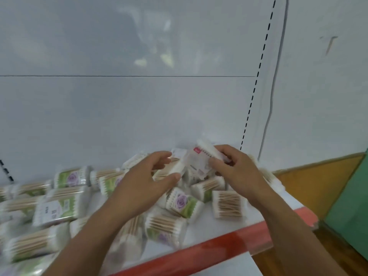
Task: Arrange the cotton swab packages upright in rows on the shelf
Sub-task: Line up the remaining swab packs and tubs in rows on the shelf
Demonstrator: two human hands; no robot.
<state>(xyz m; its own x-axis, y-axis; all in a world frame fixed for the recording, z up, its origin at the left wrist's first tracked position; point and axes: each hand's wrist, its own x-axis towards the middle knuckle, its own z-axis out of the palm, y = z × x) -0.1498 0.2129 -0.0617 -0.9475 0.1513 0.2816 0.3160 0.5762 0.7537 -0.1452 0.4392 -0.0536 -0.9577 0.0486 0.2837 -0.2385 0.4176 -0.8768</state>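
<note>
Several cotton swab packages lie flat and jumbled across the white shelf, each a clear bag of wooden-stick swabs with a green label and a purple rose. Both hands are raised over the right part of the pile. My right hand pinches a package turned with its white back label and red mark up. My left hand grips the lower left end of that same package between thumb and fingers. The picture is blurred by motion.
The shelf has a red front strip and a white back panel with a slotted upright at the right. Right of the shelf are an orange wooden board and a green panel.
</note>
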